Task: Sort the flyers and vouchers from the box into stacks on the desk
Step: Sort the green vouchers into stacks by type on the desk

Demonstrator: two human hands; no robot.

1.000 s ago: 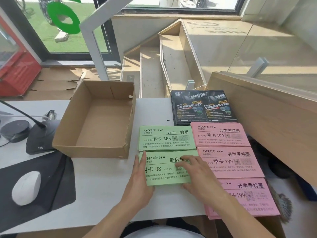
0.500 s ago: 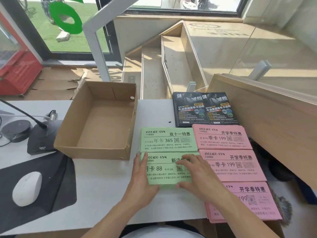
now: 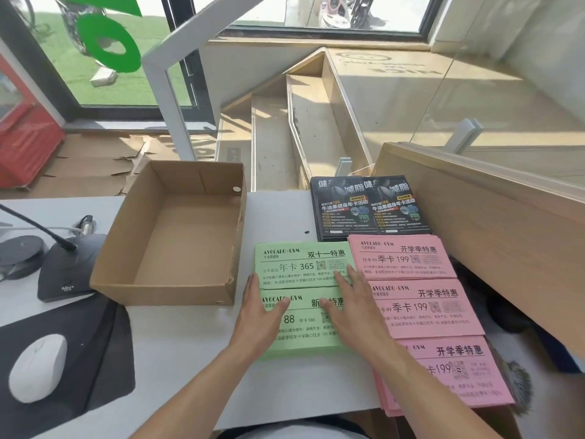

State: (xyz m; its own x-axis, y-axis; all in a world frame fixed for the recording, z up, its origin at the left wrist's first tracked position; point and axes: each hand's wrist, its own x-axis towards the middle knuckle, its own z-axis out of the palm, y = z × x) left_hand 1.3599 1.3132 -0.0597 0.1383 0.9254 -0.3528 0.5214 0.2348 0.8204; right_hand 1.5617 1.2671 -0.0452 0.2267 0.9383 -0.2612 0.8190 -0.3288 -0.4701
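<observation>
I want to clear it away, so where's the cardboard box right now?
In the head view the cardboard box sits open on the desk, left of the green voucher stacks, right of the microphone base.

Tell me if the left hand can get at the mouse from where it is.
Probably yes: the left hand lies flat on the green stack, and only bare desk separates it from the mouse.

Both forearms reach forward, left hand (image 3: pixel 261 315) and right hand (image 3: pixel 351 307) lying palm-down side by side, fingers (image 3: pixel 343 278) straight.
</observation>
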